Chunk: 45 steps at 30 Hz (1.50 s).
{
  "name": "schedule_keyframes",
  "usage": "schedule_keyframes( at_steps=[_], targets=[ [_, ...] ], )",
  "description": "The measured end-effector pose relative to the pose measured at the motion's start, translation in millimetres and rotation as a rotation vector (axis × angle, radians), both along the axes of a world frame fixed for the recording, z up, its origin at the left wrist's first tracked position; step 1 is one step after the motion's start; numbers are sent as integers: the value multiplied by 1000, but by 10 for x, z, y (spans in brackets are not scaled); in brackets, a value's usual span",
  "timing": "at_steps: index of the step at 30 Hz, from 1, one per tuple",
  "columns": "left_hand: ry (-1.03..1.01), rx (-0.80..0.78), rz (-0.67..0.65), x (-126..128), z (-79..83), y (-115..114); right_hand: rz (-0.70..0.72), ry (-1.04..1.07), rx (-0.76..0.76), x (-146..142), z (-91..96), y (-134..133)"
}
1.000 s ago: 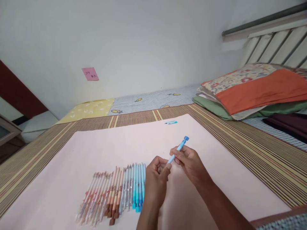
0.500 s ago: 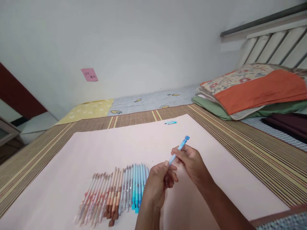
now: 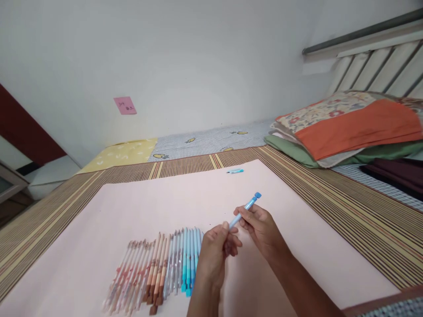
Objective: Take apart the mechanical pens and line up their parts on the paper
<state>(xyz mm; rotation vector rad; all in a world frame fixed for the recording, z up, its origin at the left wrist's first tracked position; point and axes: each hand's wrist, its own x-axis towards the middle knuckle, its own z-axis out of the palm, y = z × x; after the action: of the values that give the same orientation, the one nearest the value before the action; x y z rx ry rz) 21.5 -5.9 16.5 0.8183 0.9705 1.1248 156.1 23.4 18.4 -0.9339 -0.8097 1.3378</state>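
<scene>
Both hands pinch one blue pen (image 3: 245, 207) at centre frame: the left hand (image 3: 216, 251) grips its lower end, the right hand (image 3: 261, 226) its middle, clicker pointing upper right.

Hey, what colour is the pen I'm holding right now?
The pen is light blue, darker blue at its top end, seen best in the head view.

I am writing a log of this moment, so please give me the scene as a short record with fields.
Right hand: grips the barrel of a slim light blue plastic pen, tilted up
Left hand: pinches the pen's lower end
Beside left hand: row of pink, brown and blue pens, side by side
Surface: pale pink paper sheet on a striped woven mat
Far part of sheet: small blue pen part, lying alone
Background: folded orange and green bedding
</scene>
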Motion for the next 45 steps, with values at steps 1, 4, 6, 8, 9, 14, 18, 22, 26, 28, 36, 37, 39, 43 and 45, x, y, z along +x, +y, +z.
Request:
schedule_keyframes(
  at_steps=[1, 4, 6, 8, 9, 14, 18, 22, 26, 28, 36, 37, 39, 43, 45],
  targets=[
    [-26, -11, -41, -23, -6, 10, 6, -19, 7, 7, -5, 2],
    [128, 122, 44, -48, 12, -16, 7, -29, 7, -30, -24, 3],
    [356, 281, 174, -24, 46, -66, 3, 15, -13, -92, -41, -4],
    [538, 436, 269, 26, 80, -119, 12, 88, -49, -156, -60, -15],
    [581, 482, 296, 56, 92, -141, 27, 125, -65, -179, -68, -21],
    [393, 259, 341, 181, 89, -150, 77, 137, -19, -194, -72, -48],
    [-113, 79, 332, 168, 19, -61, 79, 112, -7, -194, -65, -61],
    [-468, -141, 162, 56, -43, 37, 92, 158, -55, -196, -89, -35],
    [-524, -310, 70, -29, -54, 75, 112, 132, -45, -143, -127, 13],
    [-507, -295, 65, -27, -47, 63, 143, 111, -19, -117, -135, 19],
    [11, 176, 231, 91, 58, -73, 129, 170, -13, -117, -86, -16],
    [38, 189, 229, 84, 73, -77, 146, 179, -9, -104, -73, -13],
    [36, 180, 227, 52, 93, -70, 167, 173, 0, -58, -49, 3],
    [17, 146, 242, -26, 100, -25, 157, 166, -1, 71, -47, 50],
    [27, 155, 269, -49, 97, -8, 141, 176, -10, 133, -81, 74]
  ],
)
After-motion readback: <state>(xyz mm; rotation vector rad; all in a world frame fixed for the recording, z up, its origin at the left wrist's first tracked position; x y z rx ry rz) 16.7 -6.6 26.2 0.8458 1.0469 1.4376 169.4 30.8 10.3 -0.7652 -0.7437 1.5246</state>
